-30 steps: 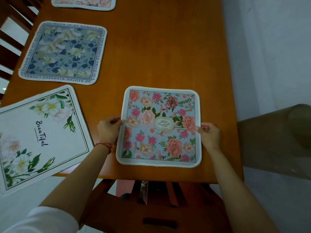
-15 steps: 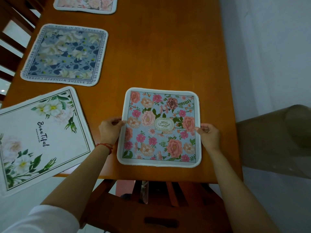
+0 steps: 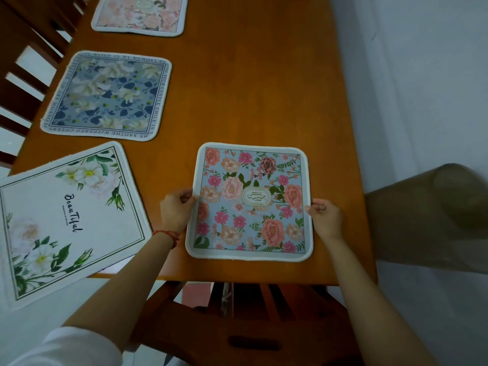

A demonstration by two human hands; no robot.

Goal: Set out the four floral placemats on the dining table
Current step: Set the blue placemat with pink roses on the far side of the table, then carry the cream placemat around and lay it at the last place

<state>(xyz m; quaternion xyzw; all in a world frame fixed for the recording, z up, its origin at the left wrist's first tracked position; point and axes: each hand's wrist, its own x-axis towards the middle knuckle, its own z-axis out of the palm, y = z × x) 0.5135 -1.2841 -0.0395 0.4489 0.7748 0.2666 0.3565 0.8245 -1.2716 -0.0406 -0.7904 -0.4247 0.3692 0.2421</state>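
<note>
Head camera is showing little difference from a second ago: the blue placemat with pink roses [image 3: 250, 202] is lying flat in much the same spot near the table's close edge, and both hands are keeping their pinch on it, so the step in hand is looking like a last squaring-up rather than a carry. The left hand [image 3: 175, 211] is pinching the mat's left rim, fingers curled over the edge with the thumb hidden; the right hand [image 3: 326, 216] is gripping the right rim at about the same height, fingers curled narrow round the border. Neither hand is holding anything else. Just beyond the left hand's outer side, the white placemat with the script lettering [image 3: 66, 217] is lying skewed and hanging over the corner of the dining table [image 3: 250, 88], so it is probably needing straightening. Farther out from the left hand, the blue-grey placemat with text round its border [image 3: 108, 96] is lying flat, and past that the pale pink placemat [image 3: 141, 15] is sitting partly out of frame. All four mats are on the table, so the task is appearing nearly done.
</note>
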